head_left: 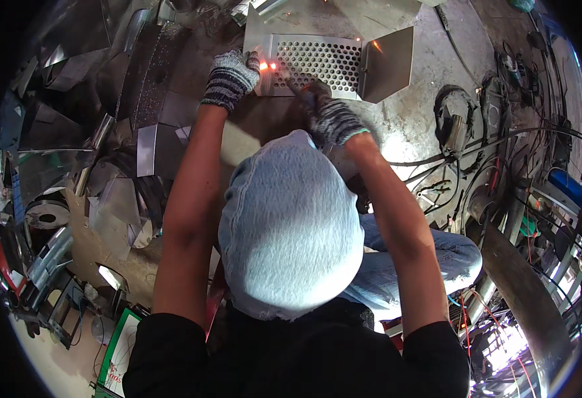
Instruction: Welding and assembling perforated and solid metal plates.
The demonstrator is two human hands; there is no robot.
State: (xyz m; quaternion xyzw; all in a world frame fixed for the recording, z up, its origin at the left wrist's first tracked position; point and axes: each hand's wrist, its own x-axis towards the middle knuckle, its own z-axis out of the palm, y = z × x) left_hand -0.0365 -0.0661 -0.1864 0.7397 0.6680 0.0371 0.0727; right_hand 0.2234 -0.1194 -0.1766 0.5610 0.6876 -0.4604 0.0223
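A perforated metal panel with rows of round holes lies on the floor ahead of me. A bent flap rises along its right side, and an upright metal plate stands at its left end. My left hand, in a striped knit glove, is closed at that left plate's edge. Beside its fingers, orange spots glow at the joint. My right hand, in a similar glove, is wrapped round a dark, slim welding torch. The torch's tip points up and left over the panel, toward the glow. The fingers' undersides are hidden.
Metal sheets and offcuts are heaped on the left. Black cables and a coil of hose lie on the right, near a long curved metal strip. Light-blue denim cloth blocks the view in the lower middle.
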